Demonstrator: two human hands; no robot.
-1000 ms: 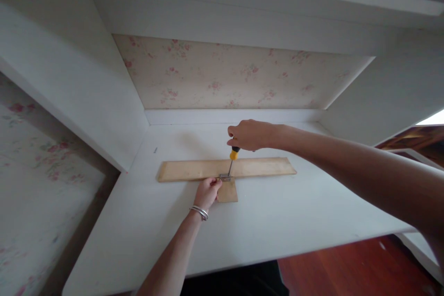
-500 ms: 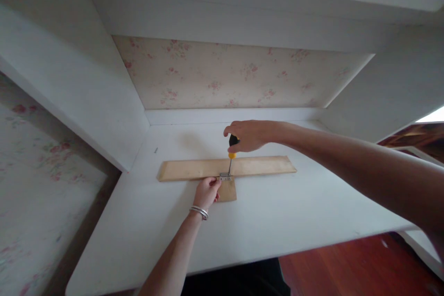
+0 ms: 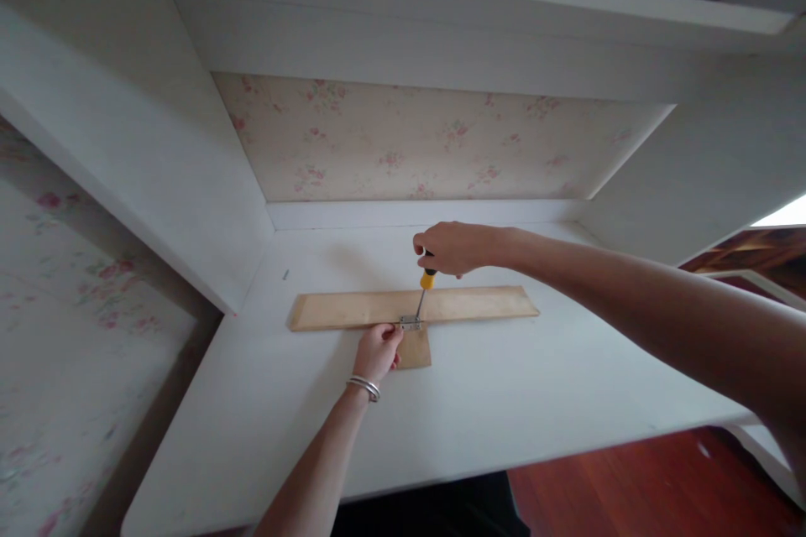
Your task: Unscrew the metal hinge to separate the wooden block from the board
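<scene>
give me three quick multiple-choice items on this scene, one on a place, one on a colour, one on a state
1. Where does the small metal hinge lie?
A. where the long wooden strip meets the short wooden piece
B. at the strip's far right end
C. on the floral back panel

2. What colour is the screwdriver collar below the right hand?
A. blue
B. yellow-orange
C. green

3. How does the screwdriver stand?
A. flat on the white desk
B. tip down on the hinge
C. lifted clear of the wood

Answers: 1 A, the hinge bridges the two pieces beside the left hand. 2 B, a yellow-orange band shows under the fist. 3 B, the shaft runs down to the hinge.
</scene>
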